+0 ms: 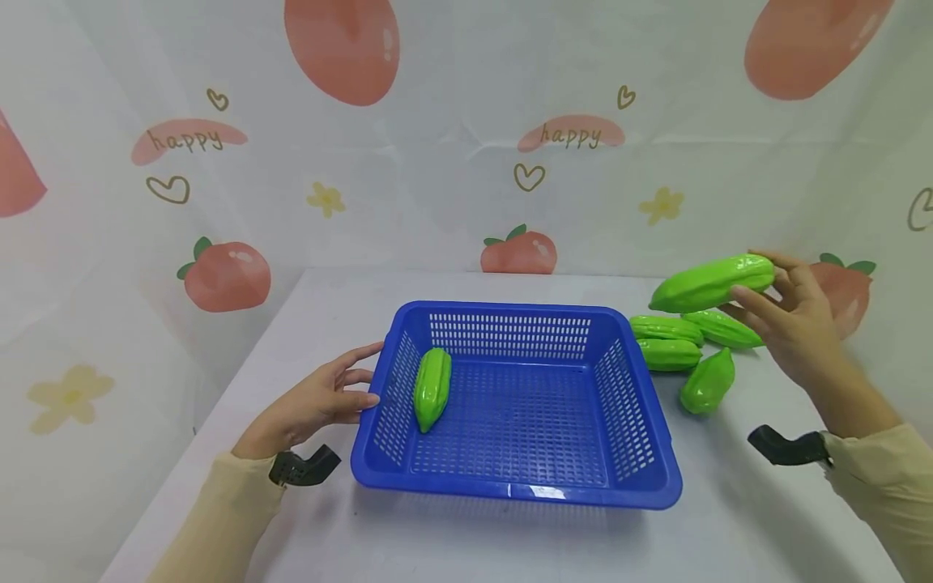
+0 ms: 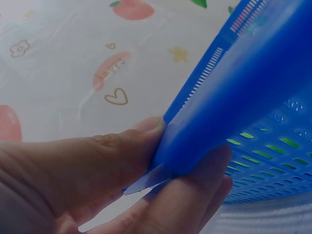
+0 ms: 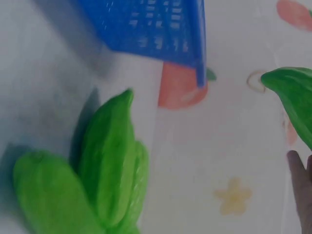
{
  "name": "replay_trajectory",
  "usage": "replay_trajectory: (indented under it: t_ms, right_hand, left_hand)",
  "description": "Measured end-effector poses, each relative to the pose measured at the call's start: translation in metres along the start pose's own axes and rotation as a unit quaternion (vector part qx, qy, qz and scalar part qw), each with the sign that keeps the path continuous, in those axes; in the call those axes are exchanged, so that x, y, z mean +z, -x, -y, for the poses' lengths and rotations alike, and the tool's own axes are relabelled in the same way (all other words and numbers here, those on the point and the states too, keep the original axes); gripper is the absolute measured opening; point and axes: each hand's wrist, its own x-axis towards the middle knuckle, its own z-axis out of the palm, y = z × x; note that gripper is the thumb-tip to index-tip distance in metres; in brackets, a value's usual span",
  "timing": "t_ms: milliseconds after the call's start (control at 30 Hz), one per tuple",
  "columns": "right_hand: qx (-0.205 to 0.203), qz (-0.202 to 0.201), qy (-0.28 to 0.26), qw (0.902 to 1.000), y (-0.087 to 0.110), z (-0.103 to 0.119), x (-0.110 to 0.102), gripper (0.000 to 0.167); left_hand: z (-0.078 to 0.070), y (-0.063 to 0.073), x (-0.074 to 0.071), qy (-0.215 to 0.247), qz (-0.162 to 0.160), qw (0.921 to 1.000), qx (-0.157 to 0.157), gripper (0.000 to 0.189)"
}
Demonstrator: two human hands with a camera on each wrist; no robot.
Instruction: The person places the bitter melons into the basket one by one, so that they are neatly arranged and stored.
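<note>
My left hand [image 1: 312,409] pinches the left rim of a blue plastic basket [image 1: 517,490], thumb on one side and fingers on the other in the left wrist view. Inside, against the basket's left wall, lies one green bitter melon [image 1: 433,389]. Up at the right, my right hand [image 1: 798,320] holds another bitter melon [image 1: 710,283] by its blunt end, its pointed tip towards the left. Below it several more bitter melons [image 1: 669,355] lie grouped on the table beside the basket. The right wrist view shows only the held one's tip [image 3: 292,92] and part of a finger.
A white table [image 1: 328,300] bears the basket and the loose melons. Behind it hangs a pale cloth [image 1: 437,186] printed with fruit, hearts and flowers. The basket's right wall [image 1: 627,409] stands between its inside and the grouped melons.
</note>
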Motion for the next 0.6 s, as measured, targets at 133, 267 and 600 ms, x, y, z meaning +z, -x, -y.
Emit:
replay_trajectory:
  t_ms: [133,267,600]
  right_hand:
    - [0.035,0.033,0.030,0.9984,-0.009,0.000,0.020,0.053]
    - [0.053,0.076,0.049,0.9945,-0.019,-0.004,0.037,0.054]
    - [0.097,0.067,0.032,0.9925,-0.042,-0.010,0.078,0.048]
  left_hand:
    - [0.000,0.001,0.000,0.000,0.000,1.0000,0.000,0.086]
    - [0.000,0.001,0.000,0.007,0.008,0.9999,0.004,0.085]
    - [0.000,0.001,0.000,0.006,0.014,0.9999,0.008,0.086]
